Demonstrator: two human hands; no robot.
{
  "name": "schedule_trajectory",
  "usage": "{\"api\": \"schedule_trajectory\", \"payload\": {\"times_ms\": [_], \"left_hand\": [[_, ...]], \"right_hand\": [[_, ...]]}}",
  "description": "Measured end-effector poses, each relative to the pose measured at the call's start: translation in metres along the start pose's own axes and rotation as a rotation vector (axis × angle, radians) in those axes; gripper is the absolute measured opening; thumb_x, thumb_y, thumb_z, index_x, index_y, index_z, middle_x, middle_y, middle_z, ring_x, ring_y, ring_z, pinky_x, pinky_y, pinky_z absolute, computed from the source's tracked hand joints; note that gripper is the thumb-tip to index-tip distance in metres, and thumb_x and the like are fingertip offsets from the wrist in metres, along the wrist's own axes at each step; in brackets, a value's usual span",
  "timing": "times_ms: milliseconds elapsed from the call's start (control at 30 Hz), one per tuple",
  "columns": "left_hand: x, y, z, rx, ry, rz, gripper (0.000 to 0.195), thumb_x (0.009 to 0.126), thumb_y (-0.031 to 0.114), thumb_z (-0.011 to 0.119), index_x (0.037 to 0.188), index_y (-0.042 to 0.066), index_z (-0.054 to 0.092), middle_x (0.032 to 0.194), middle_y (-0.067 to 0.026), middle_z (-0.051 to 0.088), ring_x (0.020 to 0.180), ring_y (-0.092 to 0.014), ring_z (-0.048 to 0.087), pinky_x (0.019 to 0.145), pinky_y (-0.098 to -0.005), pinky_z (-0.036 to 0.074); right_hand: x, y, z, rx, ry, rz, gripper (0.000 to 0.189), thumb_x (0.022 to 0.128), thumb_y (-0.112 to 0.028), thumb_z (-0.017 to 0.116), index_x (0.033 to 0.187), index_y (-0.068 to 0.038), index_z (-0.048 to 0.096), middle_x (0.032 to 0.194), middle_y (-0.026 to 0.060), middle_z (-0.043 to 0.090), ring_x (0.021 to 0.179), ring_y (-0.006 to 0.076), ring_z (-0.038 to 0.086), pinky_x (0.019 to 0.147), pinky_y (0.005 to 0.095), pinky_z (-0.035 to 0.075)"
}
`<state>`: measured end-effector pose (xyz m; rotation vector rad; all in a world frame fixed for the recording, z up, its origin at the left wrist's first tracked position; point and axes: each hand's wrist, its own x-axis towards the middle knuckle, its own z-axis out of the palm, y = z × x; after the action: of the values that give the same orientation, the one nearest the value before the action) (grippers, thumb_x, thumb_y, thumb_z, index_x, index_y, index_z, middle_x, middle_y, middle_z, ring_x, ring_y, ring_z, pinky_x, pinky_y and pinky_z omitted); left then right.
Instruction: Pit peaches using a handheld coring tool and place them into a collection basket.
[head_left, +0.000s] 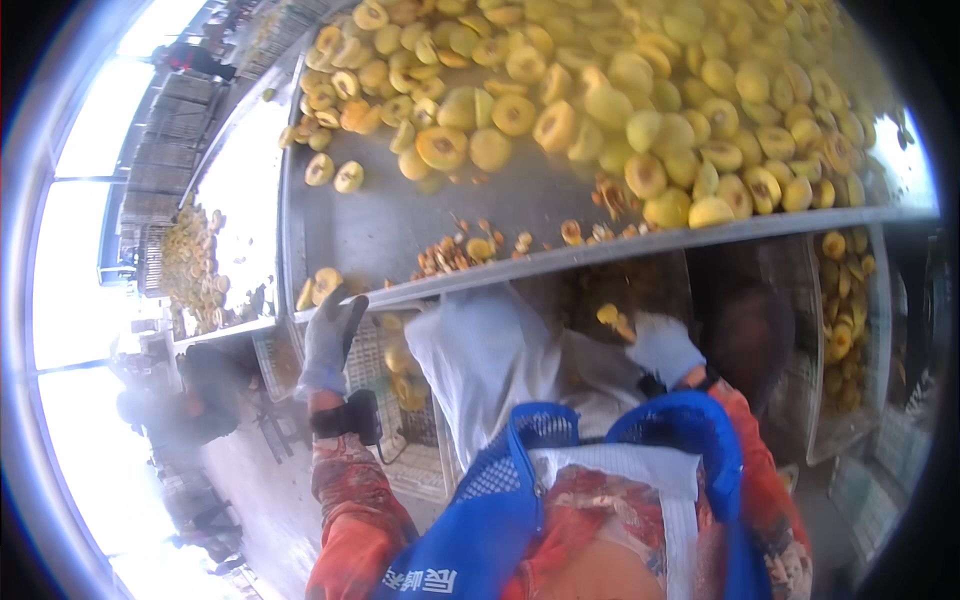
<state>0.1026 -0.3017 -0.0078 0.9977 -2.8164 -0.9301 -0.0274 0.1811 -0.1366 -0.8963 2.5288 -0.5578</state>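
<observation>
My left hand (330, 345), in a pale glove with dark fingertips, is raised at the front edge of a metal worktable (360, 217). Its fingers are apart, close to a cut yellow peach half (327, 283); whether they touch is unclear. Below the table's edge, my right hand (664, 349) is gloved and blurred. Small yellow fruit pieces (616, 321) show at its fingertips, and I cannot tell if they are held or loose. A large heap of halved peaches (615, 105) covers the back and right of the tabletop. Reddish-brown peach stones and scraps (442, 259) lie along the front rim.
A plastic crate (375, 341) with fruit stands under the table at left. Another crate (885, 330) at right holds peach pieces. A white apron (487, 352) hangs over my lap. Leftward are another fruit heap (193, 255), stacked crates (161, 150) and a distant person (196, 60).
</observation>
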Motion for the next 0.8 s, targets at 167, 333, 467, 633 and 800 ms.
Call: {"api": "schedule_trajectory", "payload": {"times_ms": [167,333,467,633,800], "left_hand": [[0.138,0.081,0.038,-0.113,0.074,0.018,0.069,0.083,0.027,0.070,0.140,0.004,0.039,0.077,-0.0067,0.062,0.045,-0.012,0.053,0.043,-0.0255,0.044],[0.185,0.181,0.106,0.464,0.142,0.130,0.075,0.076,0.038,0.074,0.136,0.007,0.042,0.115,-0.0214,0.059,0.105,-0.036,0.059,0.088,-0.0411,0.048],[0.162,0.179,0.117,0.450,0.039,0.400,0.062,0.075,0.032,0.075,0.127,0.009,0.051,0.114,-0.0180,0.060,0.106,-0.037,0.058,0.086,-0.0404,0.049],[0.108,0.172,0.124,0.151,-0.160,0.301,0.054,0.074,0.027,0.074,0.121,0.009,0.055,0.111,-0.0159,0.062,0.104,-0.033,0.060,0.087,-0.0374,0.049],[0.104,0.160,0.144,-0.074,-0.244,0.356,0.047,0.078,0.024,0.071,0.121,0.010,0.056,0.106,-0.0149,0.064,0.099,-0.032,0.063,0.084,-0.0403,0.052]], "right_hand": [[0.013,-0.033,-0.016,0.234,-0.037,0.039,0.041,0.083,-0.044,0.061,0.099,-0.005,0.061,0.084,0.0216,0.065,0.081,0.0398,0.063,0.073,0.0479,0.049],[0.015,-0.033,-0.027,0.227,-0.075,0.123,0.044,0.081,-0.045,0.063,0.101,-0.005,0.060,0.086,0.0208,0.066,0.083,0.0393,0.063,0.074,0.0475,0.049],[0.019,-0.034,-0.030,0.196,-0.064,0.158,0.044,0.080,-0.043,0.065,0.104,-0.006,0.060,0.087,0.0196,0.066,0.084,0.0381,0.064,0.075,0.0465,0.050],[0.006,-0.063,-0.071,0.256,-0.068,0.211,0.040,0.078,-0.036,0.068,0.103,-0.007,0.061,0.089,0.0188,0.066,0.083,0.0363,0.065,0.075,0.0456,0.050],[-0.013,-0.043,-0.032,0.856,0.282,0.163,0.032,0.077,-0.031,0.069,0.096,-0.007,0.060,0.089,0.0175,0.066,0.083,0.0354,0.065,0.075,0.0441,0.051]]}}
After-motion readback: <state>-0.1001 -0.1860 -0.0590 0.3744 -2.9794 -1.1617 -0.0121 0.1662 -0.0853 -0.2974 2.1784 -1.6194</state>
